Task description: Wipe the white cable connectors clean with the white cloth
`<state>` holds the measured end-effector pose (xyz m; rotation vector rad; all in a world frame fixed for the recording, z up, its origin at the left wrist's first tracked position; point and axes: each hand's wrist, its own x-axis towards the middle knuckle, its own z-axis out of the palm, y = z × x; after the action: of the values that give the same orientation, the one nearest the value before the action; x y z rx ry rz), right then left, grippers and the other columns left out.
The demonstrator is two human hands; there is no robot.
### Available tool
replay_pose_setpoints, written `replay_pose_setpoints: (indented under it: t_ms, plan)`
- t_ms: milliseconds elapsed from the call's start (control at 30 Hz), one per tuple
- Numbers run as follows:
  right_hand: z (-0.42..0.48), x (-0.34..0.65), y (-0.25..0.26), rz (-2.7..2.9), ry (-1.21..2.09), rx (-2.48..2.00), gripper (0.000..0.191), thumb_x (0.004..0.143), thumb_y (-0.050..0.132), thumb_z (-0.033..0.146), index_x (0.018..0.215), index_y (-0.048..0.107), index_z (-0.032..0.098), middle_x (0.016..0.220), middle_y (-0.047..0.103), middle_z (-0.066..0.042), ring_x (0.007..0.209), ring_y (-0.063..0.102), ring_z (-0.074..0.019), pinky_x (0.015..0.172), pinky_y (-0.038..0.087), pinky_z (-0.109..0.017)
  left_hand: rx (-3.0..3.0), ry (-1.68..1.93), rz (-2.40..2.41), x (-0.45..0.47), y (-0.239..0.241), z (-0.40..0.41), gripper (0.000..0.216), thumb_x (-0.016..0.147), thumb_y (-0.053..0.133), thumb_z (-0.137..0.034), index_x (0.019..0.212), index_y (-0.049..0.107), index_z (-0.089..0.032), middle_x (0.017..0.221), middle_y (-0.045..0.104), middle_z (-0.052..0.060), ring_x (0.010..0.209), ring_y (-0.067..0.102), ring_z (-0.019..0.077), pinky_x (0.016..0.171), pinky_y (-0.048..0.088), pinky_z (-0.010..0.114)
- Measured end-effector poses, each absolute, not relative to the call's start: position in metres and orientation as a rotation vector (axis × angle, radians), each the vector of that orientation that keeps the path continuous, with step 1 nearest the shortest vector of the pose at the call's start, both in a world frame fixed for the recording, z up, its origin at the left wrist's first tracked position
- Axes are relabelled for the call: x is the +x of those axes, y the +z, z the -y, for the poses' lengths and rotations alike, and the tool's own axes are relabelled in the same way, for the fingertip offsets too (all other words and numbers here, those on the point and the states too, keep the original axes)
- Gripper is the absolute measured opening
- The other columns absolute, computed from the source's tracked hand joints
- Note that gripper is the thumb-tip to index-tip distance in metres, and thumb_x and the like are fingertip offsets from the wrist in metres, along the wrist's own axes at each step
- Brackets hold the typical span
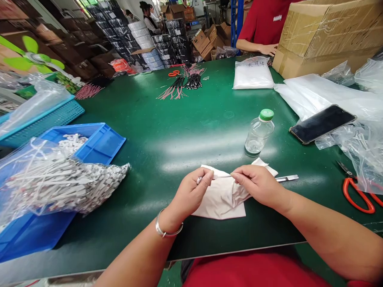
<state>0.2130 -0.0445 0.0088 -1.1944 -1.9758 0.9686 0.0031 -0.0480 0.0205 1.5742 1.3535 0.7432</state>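
Observation:
My left hand [193,189] and my right hand [261,185] are close together above the front of the table. Both are closed in a pinch, one on each end of a thin white strip [222,176], which is stretched level between them. Its exact kind is too small to make out. Beneath my hands lies a crumpled white cloth [220,203]. A utility knife [287,178] rests just right of my right hand, partly hidden by it. Behind that hand stands a clear bottle [257,135] with a green cap.
A plastic bag of white strips [74,183] lies across blue bins [100,145] at left. On the right are orange-handled scissors [359,195], a phone [323,123], plastic bags and a carton [326,36]. Wire bundles [179,85] lie farther back; a co-worker's hand [267,49] rests beyond.

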Motion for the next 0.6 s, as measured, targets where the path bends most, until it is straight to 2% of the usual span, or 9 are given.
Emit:
replay_pose_setpoints:
  t_ms: [233,367,500,600]
  plan:
    - [0.045,0.212,0.012,2.006,1.006,-1.232,0.031,0.093,0.046,0.030,0.072,0.065,0.017,0.066,0.063,-0.001,0.064,0.056,-0.0132,0.060,0.040,-0.025,1.476,0.729,-1.338,0.001,0.018,0.047,0.035,0.089,0.047,-0.046,0.068,0.048,-0.018,0.056,0.037,-0.006,0.052,0.031,0.0091,0.051,0.027,0.022]
    - [0.054,0.208,0.010,2.054,1.076,-1.178,0.032,0.094,0.044,0.033,0.075,0.064,0.018,0.065,0.062,-0.001,0.061,0.055,-0.0134,0.058,0.041,-0.025,1.325,0.852,-1.320,0.008,0.019,0.050,0.034,0.086,0.050,-0.049,0.072,0.049,-0.018,0.057,0.040,-0.006,0.052,0.034,0.0087,0.053,0.030,0.022]
    - [0.067,0.199,0.004,2.087,1.130,-1.160,0.035,0.096,0.040,0.038,0.074,0.060,0.020,0.058,0.057,0.001,0.055,0.053,-0.0141,0.054,0.041,-0.026,1.312,0.951,-1.260,0.020,0.020,0.055,0.029,0.077,0.062,-0.044,0.072,0.052,-0.017,0.066,0.049,-0.003,0.062,0.043,0.0103,0.061,0.036,0.023]
    - [0.071,0.193,-0.001,2.202,1.029,-1.060,0.034,0.095,0.039,0.038,0.071,0.056,0.021,0.060,0.055,0.000,0.056,0.053,-0.0153,0.054,0.042,-0.027,1.332,1.018,-1.270,0.028,0.017,0.058,0.026,0.081,0.057,-0.042,0.072,0.052,-0.018,0.063,0.046,-0.004,0.061,0.042,0.0103,0.060,0.035,0.023]
